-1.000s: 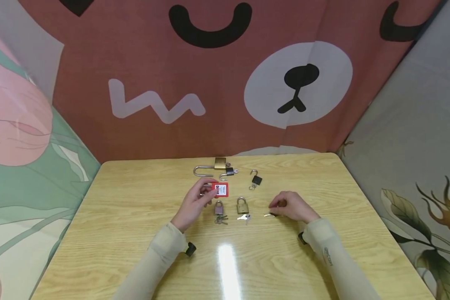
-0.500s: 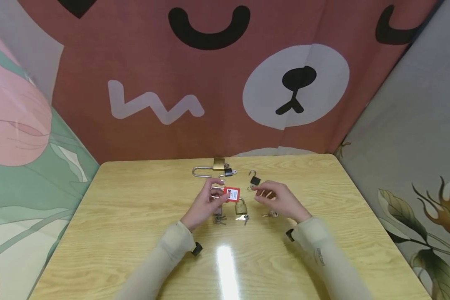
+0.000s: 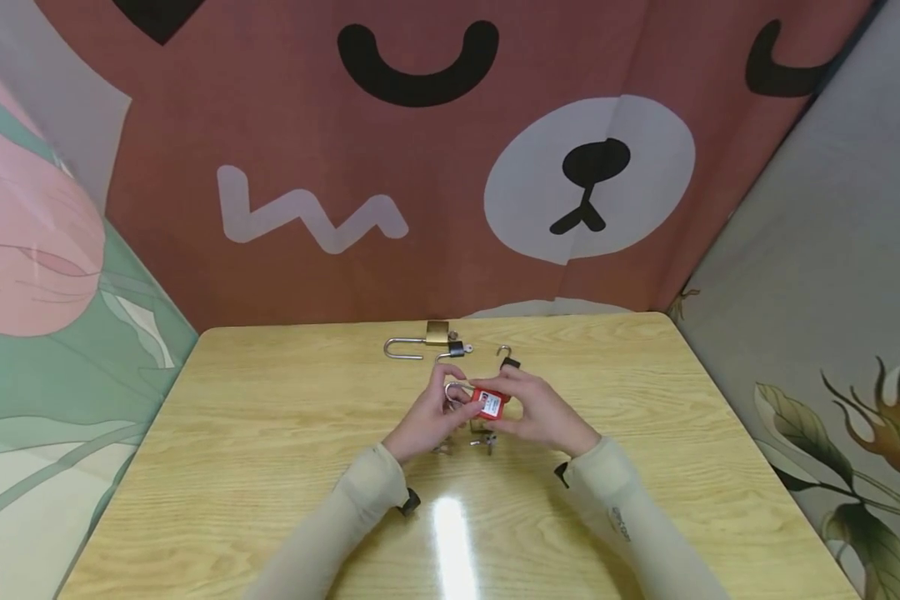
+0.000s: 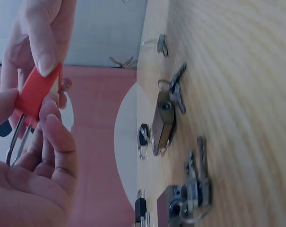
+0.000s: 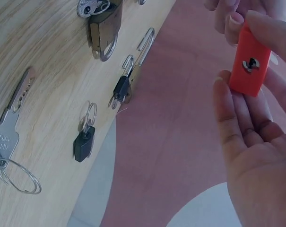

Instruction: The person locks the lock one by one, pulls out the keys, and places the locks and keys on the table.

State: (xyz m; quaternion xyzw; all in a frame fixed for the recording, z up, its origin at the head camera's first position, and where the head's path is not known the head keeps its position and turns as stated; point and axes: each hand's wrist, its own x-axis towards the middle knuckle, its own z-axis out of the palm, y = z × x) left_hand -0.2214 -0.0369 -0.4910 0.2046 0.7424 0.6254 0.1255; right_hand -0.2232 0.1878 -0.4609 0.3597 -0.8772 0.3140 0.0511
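Both hands hold a red padlock (image 3: 492,404) with a white label, raised above the table. My left hand (image 3: 426,423) holds it from the shackle side; in the left wrist view the steel shackle (image 4: 14,142) points toward that palm. My right hand (image 3: 546,414) grips the body at the other end, thumb and fingers on either side. The right wrist view shows the keyhole (image 5: 250,65) in its end face, with no key inserted. Beneath the hands lie a brass padlock (image 4: 164,123) with keys and a purplish padlock (image 4: 167,208) with a bunch of keys (image 4: 195,187).
Toward the back of the wooden table (image 3: 270,400) lie a long-shackled brass padlock (image 3: 437,333), a small black padlock (image 3: 456,349) and another black padlock (image 3: 509,364) with its shackle open. A ringed key (image 5: 9,130) lies apart on the tabletop. Fabric (image 3: 307,283) hangs behind.
My left hand has carried the red padlock to the right. My right hand has left the keys on the table, moved left and taken hold of the padlock body.
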